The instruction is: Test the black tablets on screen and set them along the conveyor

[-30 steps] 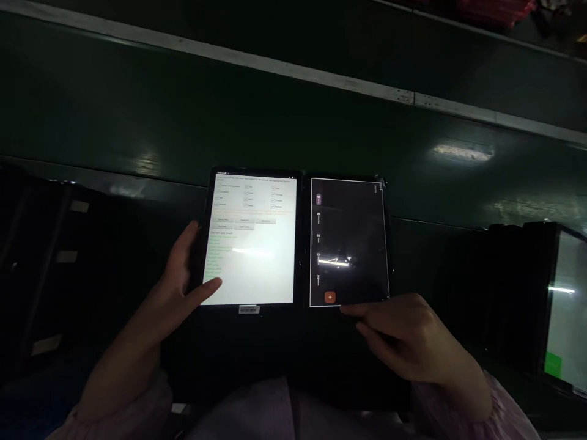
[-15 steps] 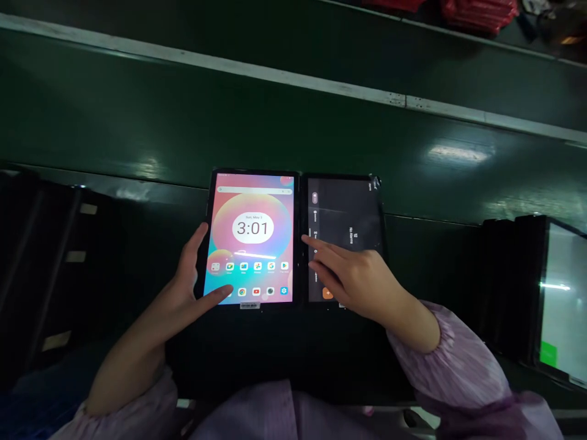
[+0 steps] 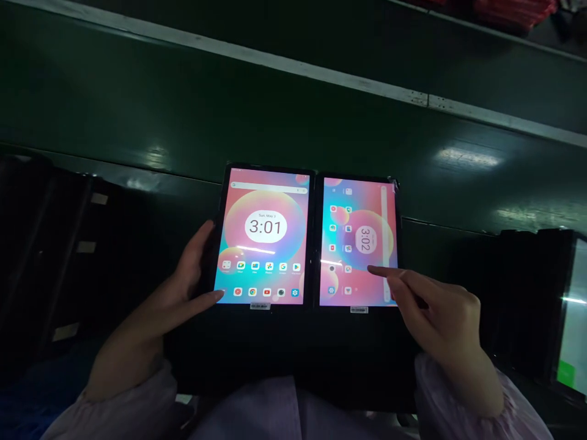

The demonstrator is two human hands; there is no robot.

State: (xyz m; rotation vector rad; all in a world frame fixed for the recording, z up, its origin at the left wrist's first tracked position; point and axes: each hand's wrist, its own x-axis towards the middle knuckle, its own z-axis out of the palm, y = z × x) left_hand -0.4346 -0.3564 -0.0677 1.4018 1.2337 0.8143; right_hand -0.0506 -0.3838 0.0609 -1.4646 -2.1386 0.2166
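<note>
Two lit tablets lie side by side in front of me. The left tablet (image 3: 266, 201) shows an upright home screen with the clock at 3:01. On the right tablet (image 3: 343, 281) the home screen is turned sideways and its clock reads 3:02. My left hand (image 3: 178, 293) grips the lower left edge of the left tablet, thumb over the screen's bottom corner and fingers along the side. Over the right tablet's screen, my right hand (image 3: 440, 311) stretches out its index finger; its other fingers are partly curled. I cannot tell whether that fingertip touches the glass.
Dark cases or slabs with pale labels (image 3: 85, 247) stand at the left. At the right edge is another lit screen (image 3: 575, 324) with a green patch, beside dark stacked items. A green bench (image 3: 275, 116) with a pale strip (image 3: 293, 64) runs behind. Red bundles (image 3: 516, 12) lie far back.
The right tablet's screen went from a dark "No Alarms" page to its colourful home screen. My right hand moved right, off that tablet's left edge. My left hand stays at the left tablet.
</note>
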